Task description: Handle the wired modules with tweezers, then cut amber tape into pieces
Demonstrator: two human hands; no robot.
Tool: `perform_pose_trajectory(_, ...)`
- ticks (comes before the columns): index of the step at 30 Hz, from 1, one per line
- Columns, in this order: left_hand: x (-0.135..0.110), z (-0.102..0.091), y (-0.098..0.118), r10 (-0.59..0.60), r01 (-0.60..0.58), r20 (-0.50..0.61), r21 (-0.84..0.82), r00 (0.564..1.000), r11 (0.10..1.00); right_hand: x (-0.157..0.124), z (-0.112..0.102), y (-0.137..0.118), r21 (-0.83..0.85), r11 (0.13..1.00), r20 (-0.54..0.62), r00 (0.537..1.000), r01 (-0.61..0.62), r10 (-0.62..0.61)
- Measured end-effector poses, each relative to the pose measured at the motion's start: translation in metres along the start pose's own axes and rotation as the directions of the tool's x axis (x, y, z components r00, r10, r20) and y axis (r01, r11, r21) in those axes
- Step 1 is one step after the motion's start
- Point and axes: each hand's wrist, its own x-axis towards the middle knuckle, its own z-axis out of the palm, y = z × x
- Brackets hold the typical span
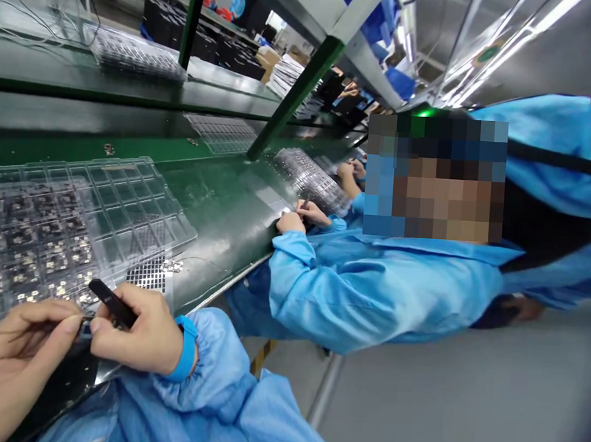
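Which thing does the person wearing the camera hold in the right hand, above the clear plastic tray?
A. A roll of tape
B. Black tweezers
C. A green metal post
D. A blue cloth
B. The right hand grips the black tweezers between thumb and fingers, just over the corner of the clear plastic tray.

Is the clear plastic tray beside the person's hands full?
Partly full: the clear plastic tray has small metal parts in its left pockets; its right pockets show none.

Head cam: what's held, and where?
The right hand grips black tweezers by the mid-body, between thumb and fingers. The left hand pinches something small at its fingertips; too small to tell what.
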Motion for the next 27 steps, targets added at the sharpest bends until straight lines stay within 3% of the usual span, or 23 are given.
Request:
perform_pose_trajectory(4,0.003,-0.003,0.001,-0.148,0.150,0.050,-0.045,0.988,0.988,-0.004,-0.004,0.000,0.007,0.999,-0.001,0.999,0.035,-0.035)
perform_pose_trajectory(8,0.008,-0.005,0.001,-0.139,0.146,0.159,-0.033,0.977,0.989,-0.003,-0.011,0.005,0.071,0.997,0.087,0.996,0.026,-0.032)
perform_pose_trajectory(11,0.008,0.000,0.007,-0.059,0.090,0.238,-0.119,0.969,0.989,-0.002,-0.013,0.010,0.113,0.993,0.163,0.987,-0.027,0.009)
perform_pose_trajectory(17,0.010,0.012,0.018,-0.107,0.157,0.242,-0.199,0.964,0.967,0.004,-0.014,0.016,0.055,0.997,0.175,0.983,-0.060,0.049)
perform_pose_trajectory(27,0.012,0.014,0.015,-0.124,0.185,0.268,-0.215,0.955,0.959,0.004,-0.015,0.021,0.051,0.996,0.199,0.978,-0.075,0.063)
